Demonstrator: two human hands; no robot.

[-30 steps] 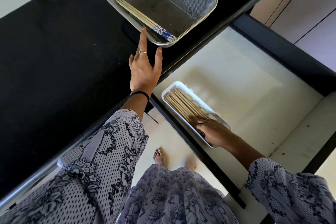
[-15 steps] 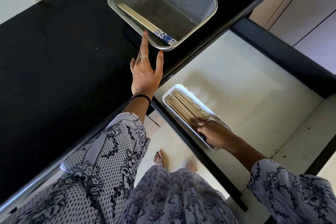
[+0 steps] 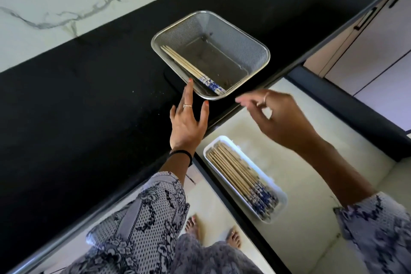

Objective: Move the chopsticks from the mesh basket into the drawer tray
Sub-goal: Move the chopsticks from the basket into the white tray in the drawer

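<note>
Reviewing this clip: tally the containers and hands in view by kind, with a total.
Silver rectangular mesh basket on the black counter: 1
White oblong plastic tray in the open drawer: 1
Bare hands: 2, left hand and right hand
Total: 4

Right hand (image 3: 279, 115) fingertips motion-blurred; drawer (image 3: 311, 158) cut off at right edge.

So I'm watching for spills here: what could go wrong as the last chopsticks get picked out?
The basket sits near the counter edge, steadied only by left hand fingertips; a tug could slide it off. The right hand could also drop the remaining chopsticks short of the already full tray.
</note>
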